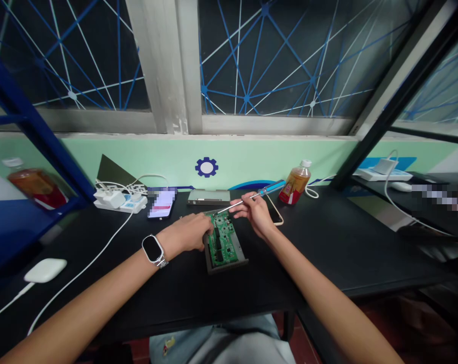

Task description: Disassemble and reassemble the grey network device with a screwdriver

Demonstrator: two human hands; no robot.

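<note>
A green circuit board (225,240) lies in an open grey metal case (238,247) on the black table. My left hand (189,230) rests at the case's left edge, its fingers bent over the rim near the board; what they pinch, if anything, is hidden. In my right hand (255,212) is a screwdriver (270,188) with a blue handle and a long metal shaft. The shaft slants down left, its tip near the far end of the board. Whether the tip touches anything is too small to tell. Behind the case stands a grey metal cover (208,197).
A phone with a lit screen (161,204) and a white power strip (121,201) are at the back left. Another phone (275,211) lies behind my right hand, near a drink bottle (295,183). A white charging case (45,270) with a cable lies far left.
</note>
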